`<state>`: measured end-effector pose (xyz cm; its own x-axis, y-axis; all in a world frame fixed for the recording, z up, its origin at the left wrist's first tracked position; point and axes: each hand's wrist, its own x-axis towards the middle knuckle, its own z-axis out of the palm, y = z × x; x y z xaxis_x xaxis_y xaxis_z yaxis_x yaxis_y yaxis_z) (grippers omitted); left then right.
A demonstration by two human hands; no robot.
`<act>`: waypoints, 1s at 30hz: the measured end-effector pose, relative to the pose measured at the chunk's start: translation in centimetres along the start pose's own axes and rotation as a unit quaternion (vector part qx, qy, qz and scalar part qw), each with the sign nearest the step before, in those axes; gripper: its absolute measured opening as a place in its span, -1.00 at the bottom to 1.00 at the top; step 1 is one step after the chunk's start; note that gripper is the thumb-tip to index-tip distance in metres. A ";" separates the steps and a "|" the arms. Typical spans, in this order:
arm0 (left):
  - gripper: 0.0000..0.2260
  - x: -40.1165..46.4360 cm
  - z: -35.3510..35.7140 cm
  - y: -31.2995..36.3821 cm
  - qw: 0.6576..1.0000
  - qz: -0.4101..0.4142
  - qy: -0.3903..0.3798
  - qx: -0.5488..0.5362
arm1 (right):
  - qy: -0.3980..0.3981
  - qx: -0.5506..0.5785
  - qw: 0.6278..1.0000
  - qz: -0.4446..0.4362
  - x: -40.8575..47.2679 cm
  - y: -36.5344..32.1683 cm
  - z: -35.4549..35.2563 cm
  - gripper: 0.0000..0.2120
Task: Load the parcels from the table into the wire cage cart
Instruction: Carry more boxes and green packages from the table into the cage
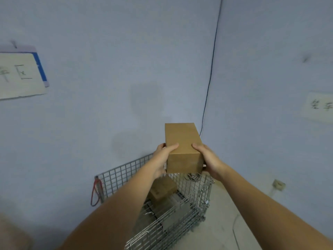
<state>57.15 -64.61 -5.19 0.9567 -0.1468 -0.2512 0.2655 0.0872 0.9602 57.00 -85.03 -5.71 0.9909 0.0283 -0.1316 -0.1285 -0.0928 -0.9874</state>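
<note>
Forearms reach out over the wire cage cart (182,210), which stands against the wall, where another parcel (162,190) already lies. Held above it, the cardboard parcel (182,148) is clamped between left hand (162,159) and right hand (210,159), fingers (172,147) curled over its top, probably for a steady lowering.

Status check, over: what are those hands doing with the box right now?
Both hands, left and right, grip one cardboard box. Box held above the wire cage cart. Another parcel already inside. Nothing blocking the drop.
</note>
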 end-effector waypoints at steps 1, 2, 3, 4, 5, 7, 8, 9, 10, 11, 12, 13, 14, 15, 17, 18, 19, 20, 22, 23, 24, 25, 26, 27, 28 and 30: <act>-0.39 1.6 0.3 0.2 1.000 0.002 -0.004 0.005 | 0.005 -0.002 1.000 0.002 1.1 0.2 -0.7 -0.48; -0.40 3.2 0.6 0.4 1.000 0.004 -0.006 0.008 | 0.009 -0.003 1.000 0.004 2.3 0.3 -1.3 -0.46; -0.41 4.7 0.9 0.5 1.000 0.003 -0.007 0.012 | 0.014 0.000 1.000 0.006 3.4 0.5 -1.9 -0.44; -0.42 6.1 1.3 0.6 1.000 0.001 -0.008 0.016 | 0.018 0.004 1.000 0.009 4.5 0.6 -2.4 -0.41; -0.44 7.4 1.7 0.7 1.000 -0.002 -0.009 0.016 | 0.023 0.005 1.000 0.013 5.5 0.7 -3.0 -0.37; -0.47 9.7 2.6 0.8 1.000 -0.008 -0.010 0.016 | 0.037 0.010 0.999 0.019 7.5 1.1 -4.2 -0.28; -0.48 10.9 3.0 0.8 1.000 -0.009 -0.009 0.017 | 0.043 0.015 0.999 0.023 8.6 1.3 -4.8 -0.23; -0.47 12.0 3.5 0.8 1.000 -0.010 -0.008 0.015 | 0.047 0.020 0.998 0.026 9.7 1.5 -5.4 -0.20; -0.46 13.2 4.0 0.8 1.000 -0.011 -0.007 0.010 | 0.049 0.024 0.998 0.030 10.8 1.7 -6.1 -0.18; -0.44 14.4 4.5 0.7 1.000 -0.015 -0.005 0.004 | 0.051 0.027 0.998 0.035 12.1 1.9 -6.8 -0.18; -0.42 15.7 5.0 0.6 1.000 -0.018 -0.001 0.000 | 0.052 0.028 0.997 0.039 13.3 2.2 -7.4 -0.18; -0.41 17.1 5.6 0.5 1.000 -0.020 0.004 0.001 | 0.052 0.028 0.997 0.042 14.7 2.4 -8.1 -0.19; -0.39 18.6 6.1 0.4 1.000 -0.018 0.009 0.003 | 0.051 0.028 0.997 0.044 16.1 2.7 -8.8 -0.22; -0.38 20.1 6.8 0.4 1.000 -0.017 0.015 0.001 | 0.048 0.027 0.997 0.046 17.6 3.0 -9.6 -0.25; -0.36 23.1 8.1 0.4 0.999 -0.020 0.030 -0.005 | 0.036 0.023 0.998 0.050 20.8 3.4 -11.3 -0.30; -0.36 24.6 8.7 0.5 0.999 -0.025 0.041 -0.003 | 0.028 0.019 0.998 0.051 22.4 3.5 -12.2 -0.33; -0.36 26.0 9.3 0.6 0.998 -0.032 0.052 -0.001 | 0.018 0.014 0.998 0.053 24.0 3.5 -12.9 -0.35; -0.36 27.4 9.9 0.6 0.997 -0.037 0.065 0.002 | 0.008 0.009 0.998 0.055 25.6 3.4 -13.6 -0.37; -0.37 30.2 10.6 0.7 0.995 -0.042 0.089 -0.001 | -0.013 0.003 0.998 0.059 28.7 3.2 -14.8 -0.40; -0.37 31.5 10.9 0.6 0.994 -0.041 0.100 -0.008 | -0.025 0.001 0.998 0.061 30.3 3.2 -15.3 -0.40; -0.38 32.7 11.1 0.5 0.993 -0.039 0.109 -0.013 | -0.035 -0.003 0.997 0.063 31.9 3.1 -15.7 -0.40; -0.38 33.8 11.2 0.6 0.992 -0.036 0.118 -0.016 | -0.044 -0.007 0.997 0.063 33.6 3.0 -16.0 -0.41; -0.39 34.9 11.2 0.8 0.991 -0.034 0.125 -0.018 | -0.052 -0.011 0.997 0.064 35.2 3.0 -16.2 -0.41; -0.40 35.9 11.1 1.0 0.990 -0.033 0.134 -0.020 | -0.061 -0.012 0.996 0.066 36.8 3.0 -16.3 -0.42; -0.41 37.0 10.9 1.3 0.989 -0.032 0.142 -0.021 | -0.068 -0.010 0.995 0.068 38.4 3.1 -16.2 -0.44; -0.43 39.4 10.3 1.8 0.987 -0.029 0.160 -0.016 | -0.078 -0.002 0.994 0.072 41.5 3.3 -15.8 -0.49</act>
<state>94.08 -80.38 -12.06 0.9272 0.1650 -0.3362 0.3198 0.1188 0.9400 98.36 -99.93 -13.02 0.9437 0.1689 -0.2844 -0.2683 -0.1117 -0.9568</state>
